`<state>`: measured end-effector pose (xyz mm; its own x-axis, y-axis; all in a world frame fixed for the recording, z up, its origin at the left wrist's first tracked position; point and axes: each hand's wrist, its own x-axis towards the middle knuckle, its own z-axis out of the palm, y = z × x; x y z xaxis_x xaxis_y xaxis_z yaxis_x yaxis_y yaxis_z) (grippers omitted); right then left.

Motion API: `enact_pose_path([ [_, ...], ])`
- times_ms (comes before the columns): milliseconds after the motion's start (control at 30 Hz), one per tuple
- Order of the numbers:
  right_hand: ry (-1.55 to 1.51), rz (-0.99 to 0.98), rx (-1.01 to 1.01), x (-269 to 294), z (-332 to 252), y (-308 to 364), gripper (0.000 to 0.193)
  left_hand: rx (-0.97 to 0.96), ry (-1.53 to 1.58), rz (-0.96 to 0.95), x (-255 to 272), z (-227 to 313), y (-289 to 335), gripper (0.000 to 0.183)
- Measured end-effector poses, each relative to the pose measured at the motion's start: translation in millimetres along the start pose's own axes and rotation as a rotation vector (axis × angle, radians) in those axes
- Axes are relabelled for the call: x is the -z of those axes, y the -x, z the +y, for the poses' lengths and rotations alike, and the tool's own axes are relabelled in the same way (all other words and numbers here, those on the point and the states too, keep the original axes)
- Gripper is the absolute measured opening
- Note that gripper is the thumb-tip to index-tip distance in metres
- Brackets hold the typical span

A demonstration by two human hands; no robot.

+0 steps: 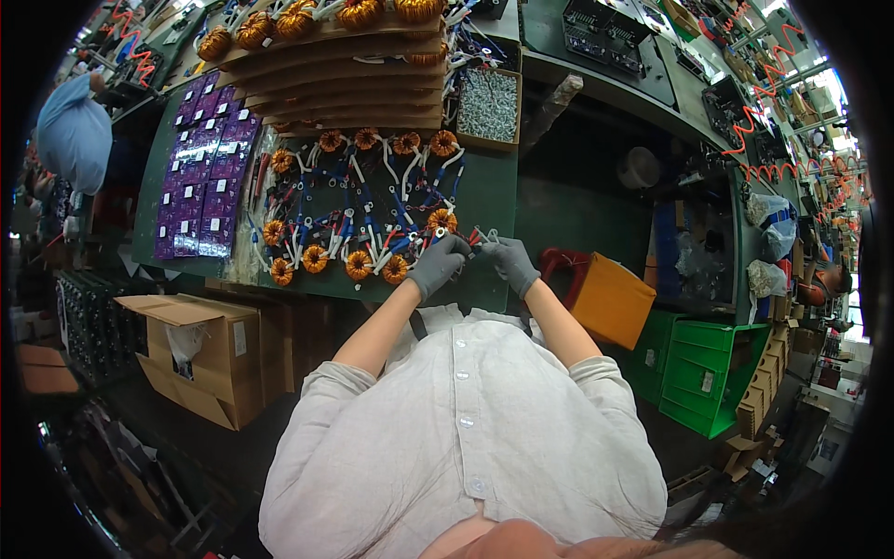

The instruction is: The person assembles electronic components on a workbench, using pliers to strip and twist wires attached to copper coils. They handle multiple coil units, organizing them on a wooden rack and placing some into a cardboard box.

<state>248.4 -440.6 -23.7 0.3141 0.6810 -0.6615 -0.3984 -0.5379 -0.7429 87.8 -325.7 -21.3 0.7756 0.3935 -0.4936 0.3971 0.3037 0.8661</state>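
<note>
Both hands wear grey gloves and meet at the front edge of the green table. My left hand (440,266) has its fingers closed on a wire lead beside a copper toroid coil (442,221). A little to its right, my right hand (510,263) pinches another lead near a pale looped end (488,236). Red wire (475,236) shows between the two hands. The fingertips partly hide what they grip. More copper coils (358,265), with white, blue and red leads ending in ring terminals, lie in rows to the left.
Purple circuit boards (200,186) lie at the table's left. Cardboard layers (345,84) with coils stand at the back, beside a box of small metal parts (488,107). An orange stool (610,300) and green crates (708,373) stand right; an open carton (214,354) sits lower left.
</note>
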Motion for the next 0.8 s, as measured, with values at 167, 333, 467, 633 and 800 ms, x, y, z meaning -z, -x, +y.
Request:
enact_pose_path([
  [167,0.024,0.045,0.054,-1.6,1.4,4.1,0.018,-0.098,-0.122,0.004,-3.6,-0.3,6.8,0.025],
  [333,0.033,0.107,0.103,-6.7,-2.7,4.9,0.015,0.012,-0.087,0.082,-8.1,5.1,5.5,0.02],
  [467,-0.121,0.058,0.037,-0.4,5.9,-1.0,0.015,0.069,-0.092,0.154,-11.0,10.7,-0.5,0.017],
  [633,-0.25,0.008,-0.021,0.8,5.7,-3.8,0.015,0.056,-0.072,0.172,-8.1,-9.5,-16.4,0.016],
  [800,-0.108,0.05,0.065,-1.5,6.1,-2.9,0.013,0.019,-0.212,0.227,-10.0,-7.5,-15.5,0.023],
])
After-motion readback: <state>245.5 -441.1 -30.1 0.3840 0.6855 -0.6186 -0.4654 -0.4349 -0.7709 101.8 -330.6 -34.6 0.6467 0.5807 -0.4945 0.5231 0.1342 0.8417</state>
